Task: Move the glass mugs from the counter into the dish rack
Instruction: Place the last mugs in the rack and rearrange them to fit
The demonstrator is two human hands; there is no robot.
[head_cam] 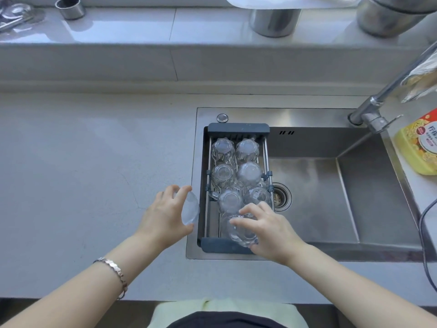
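Soft daylight, glare on sink (307,176), edges warped, slight blur

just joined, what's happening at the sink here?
A person is loading glass mugs into the dish rack that sits across the left end of the sink. Six mugs already stand upside down in it in two columns. The right hand is setting another mug into the near end of the rack. The left hand holds one more mug just left of the rack, over the counter's edge. No other mugs show on the counter.
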